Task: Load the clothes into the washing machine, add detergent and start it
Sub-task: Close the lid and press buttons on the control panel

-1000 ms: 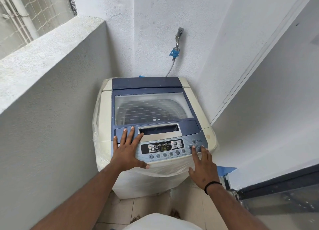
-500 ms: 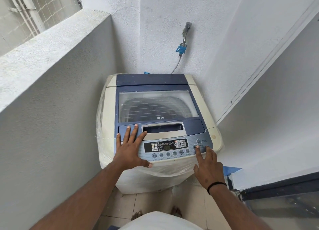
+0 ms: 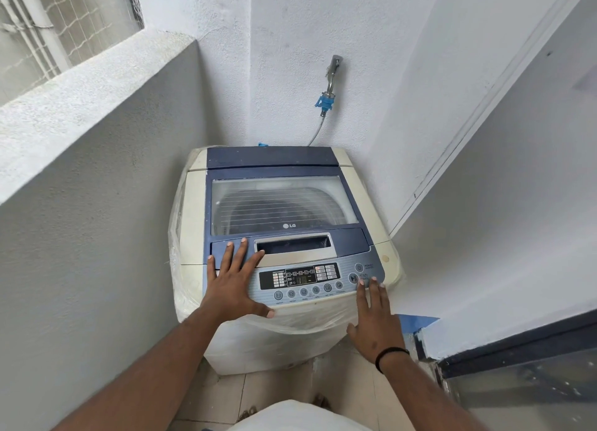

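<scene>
Both my hands rest flat on the washer, its lid down.

A rough plastered ledge (image 3: 97, 88) runs along my left, grainy and grey-white. The washer (image 3: 193, 224), boxy cream plastic with crinkled clear film around its sides, sits in the corner. My left hand (image 3: 231, 282) lies spread on the smooth blue lid (image 3: 349, 240) front, fingers straight and apart, thumb down on the panel (image 3: 374, 270) edge, gripping nothing. The lid's window (image 3: 281, 201) is clear and ribbed, showing the round drum. My right hand (image 3: 374, 320) has fingers straight and close together, tips touching the panel just beside the round start button (image 3: 353, 278). A thin black band (image 3: 391, 353) circles that wrist. Behind, a metal tap (image 3: 332, 72) with a blue coupling feeds a thin hose.
</scene>
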Demonstrator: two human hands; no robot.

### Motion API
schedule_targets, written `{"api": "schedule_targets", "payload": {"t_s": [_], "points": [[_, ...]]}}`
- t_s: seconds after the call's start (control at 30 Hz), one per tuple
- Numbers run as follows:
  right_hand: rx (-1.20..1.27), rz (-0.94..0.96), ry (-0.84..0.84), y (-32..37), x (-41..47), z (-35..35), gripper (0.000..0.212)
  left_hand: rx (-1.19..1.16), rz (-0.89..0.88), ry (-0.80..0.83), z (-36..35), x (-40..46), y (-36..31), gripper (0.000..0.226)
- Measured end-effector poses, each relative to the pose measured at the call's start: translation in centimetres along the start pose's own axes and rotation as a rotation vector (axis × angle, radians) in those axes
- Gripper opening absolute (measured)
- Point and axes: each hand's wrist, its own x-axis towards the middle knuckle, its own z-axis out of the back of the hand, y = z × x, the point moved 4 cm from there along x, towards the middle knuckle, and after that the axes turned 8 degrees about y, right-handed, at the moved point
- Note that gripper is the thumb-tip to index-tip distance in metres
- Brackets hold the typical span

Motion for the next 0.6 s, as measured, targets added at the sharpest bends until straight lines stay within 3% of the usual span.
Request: {"api": "schedule_targets", "payload": {"t_s": [0.6], "points": [[0.245,0.022,0.071,-0.93,0.4,-0.32,0.095,0.018,0.011,0.007,0.24,-0.12,-0.01,0.141]]}}
